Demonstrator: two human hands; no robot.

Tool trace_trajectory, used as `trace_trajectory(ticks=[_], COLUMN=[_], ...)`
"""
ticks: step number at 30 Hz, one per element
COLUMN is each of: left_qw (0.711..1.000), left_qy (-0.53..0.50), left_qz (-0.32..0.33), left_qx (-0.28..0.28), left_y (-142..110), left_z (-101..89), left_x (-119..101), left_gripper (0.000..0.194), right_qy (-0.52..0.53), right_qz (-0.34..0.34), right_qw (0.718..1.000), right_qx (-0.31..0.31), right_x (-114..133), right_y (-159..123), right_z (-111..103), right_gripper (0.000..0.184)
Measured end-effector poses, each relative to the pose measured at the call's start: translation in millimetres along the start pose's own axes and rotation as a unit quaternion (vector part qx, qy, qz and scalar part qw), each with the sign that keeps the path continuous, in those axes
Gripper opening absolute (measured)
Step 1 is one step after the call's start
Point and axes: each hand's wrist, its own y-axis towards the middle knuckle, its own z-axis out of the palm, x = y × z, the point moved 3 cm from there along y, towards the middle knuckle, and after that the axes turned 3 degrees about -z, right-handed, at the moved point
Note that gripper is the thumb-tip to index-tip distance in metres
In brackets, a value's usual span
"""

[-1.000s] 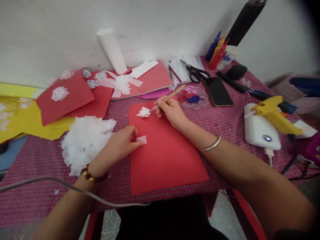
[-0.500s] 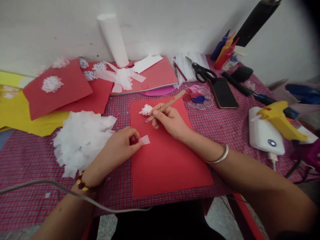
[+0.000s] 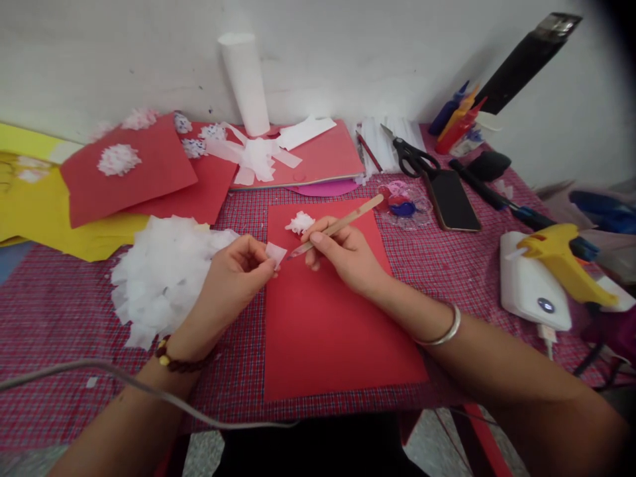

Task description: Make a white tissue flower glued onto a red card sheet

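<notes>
Between thumb and fingertips, my left hand (image 3: 243,265) pinches a small white tissue paper square (image 3: 276,254), raised over the left edge of a red paper sheet (image 3: 338,331). My right hand (image 3: 345,255) holds a flat wooden stick (image 3: 355,213) like a pen, its stained tip pointing down and left, close to the square. Just beyond my right fingers, a ruffled white paper tuft (image 3: 300,222) sits on the upper part of the sheet. Beside my left wrist lies a large pile of white paper squares (image 3: 159,271).
Behind are red sheets with tufts (image 3: 163,172), a white roll (image 3: 246,86) and scissors (image 3: 412,156). To the right are a paint palette (image 3: 405,205), a phone (image 3: 454,200), paint bottles (image 3: 454,126) and a yellow glue gun (image 3: 566,255) on a white power bank (image 3: 531,285). A cable (image 3: 124,377) crosses my left forearm.
My left hand has lifted the paper square up off the sheet, tilting it toward the stick's tip. The right hand keeps its grip on the stick. The whole view has shifted slightly.
</notes>
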Motion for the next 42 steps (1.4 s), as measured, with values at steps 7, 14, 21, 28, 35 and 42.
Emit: trace_trajectory(ticks=[7, 14, 21, 28, 35, 42], left_qw=[0.999, 1.0, 0.998, 0.972, 0.957, 0.986], left_qy=[-0.04, -0.021, -0.034, -0.228, -0.274, 0.013], left_qz=[-0.004, 0.01, 0.044, -0.056, -0.088, 0.152], left_qx=[0.024, 0.012, 0.001, -0.024, -0.02, -0.074], left_y=[-0.1, -1.8, -8.3, -5.8, -4.2, -18.9], left_z=[9.7, 12.0, 10.1, 10.6, 15.4, 11.6], left_x=[1.6, 0.1, -6.6, -1.3, 2.2, -14.2], left_gripper=[0.059, 0.062, 0.06, 0.03, 0.01, 0.006], right_qy=[-0.036, -0.06, -0.041, 0.085, 0.125, 0.084], right_qz=[-0.017, -0.008, -0.014, 0.03, 0.043, 0.058], right_qw=[0.999, 0.998, 0.999, 0.995, 0.991, 0.992], right_qx=[0.017, 0.023, -0.004, -0.036, -0.022, -0.077], right_x=[1.5, -1.7, -0.8, -3.0, -0.6, 0.5], right_y=[-2.1, -1.6, -0.6, 1.2, -3.0, -6.8], right_z=[8.0, 9.1, 4.7, 5.0, 13.3, 16.4], right_gripper=[0.027, 0.023, 0.02, 0.023, 0.025, 0.029])
